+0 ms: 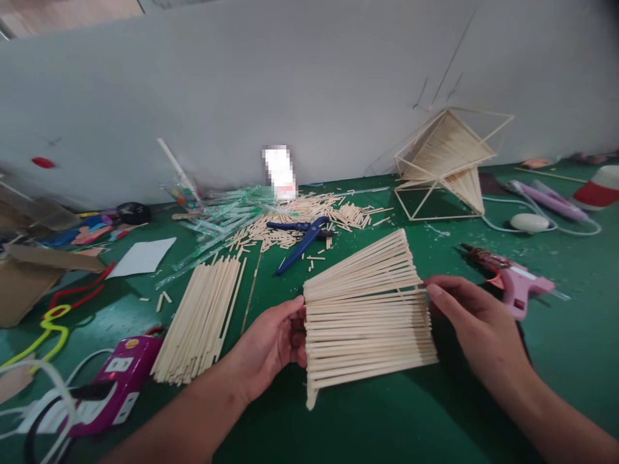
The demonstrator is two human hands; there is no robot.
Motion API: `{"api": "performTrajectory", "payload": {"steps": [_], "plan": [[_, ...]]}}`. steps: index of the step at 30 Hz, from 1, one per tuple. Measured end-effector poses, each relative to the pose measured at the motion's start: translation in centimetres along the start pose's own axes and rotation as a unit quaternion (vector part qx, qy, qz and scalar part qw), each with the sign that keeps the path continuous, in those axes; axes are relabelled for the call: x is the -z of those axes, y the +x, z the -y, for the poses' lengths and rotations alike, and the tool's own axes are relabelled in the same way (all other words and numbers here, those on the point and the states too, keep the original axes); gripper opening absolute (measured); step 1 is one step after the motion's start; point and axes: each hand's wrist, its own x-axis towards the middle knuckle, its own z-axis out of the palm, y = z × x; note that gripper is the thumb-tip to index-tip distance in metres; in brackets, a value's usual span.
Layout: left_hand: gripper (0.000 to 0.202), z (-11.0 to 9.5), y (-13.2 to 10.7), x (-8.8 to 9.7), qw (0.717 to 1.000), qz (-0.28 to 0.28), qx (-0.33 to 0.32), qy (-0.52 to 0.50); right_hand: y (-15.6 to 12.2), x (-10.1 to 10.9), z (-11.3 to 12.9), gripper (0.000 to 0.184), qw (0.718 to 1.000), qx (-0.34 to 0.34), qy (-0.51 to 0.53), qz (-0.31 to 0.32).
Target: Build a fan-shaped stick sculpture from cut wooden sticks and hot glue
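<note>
pinching stick panel point(368, 333) at opposite edges, left hand point(273, 345) and right hand point(476, 322) fingers closed on it; likely light, stiff, fragile at joints; grip edges.

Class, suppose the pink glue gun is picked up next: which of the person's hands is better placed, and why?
Probably the right hand: the glue gun lies just beyond it, while the left hand is across the stick panel.
</note>
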Motion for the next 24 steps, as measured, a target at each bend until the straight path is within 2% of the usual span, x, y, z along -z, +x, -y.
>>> {"api": "performTrajectory", "payload": {"steps": [3, 6, 12, 21, 24], "plan": [[0.027, -0.02, -0.28, -0.10, 1.000, 0.003, -0.011, 0.000, 0.17, 0.10, 0.11, 0.027, 0.998, 0.016, 0.016, -0.065], [0.027, 0.05, -0.63, -0.34, 1.000, 0.001, -0.026, 0.010, 0.30, 0.21, -0.02, 0.025, 0.995, 0.023, 0.029, -0.090], [0.030, 0.22, -0.58, -0.46, 0.999, 0.000, -0.030, 0.026, 0.26, 0.20, -0.27, 0.027, 0.996, 0.015, 0.038, -0.076], [0.028, 0.30, -0.50, -0.57, 0.999, -0.001, -0.039, 0.030, 0.18, 0.41, -0.29, 0.023, 0.996, 0.037, 0.037, -0.065], [0.028, 0.27, -0.48, -0.57, 0.999, -0.002, -0.038, 0.029, 0.18, 0.46, -0.42, 0.022, 0.995, 0.048, 0.065, -0.052]]}}
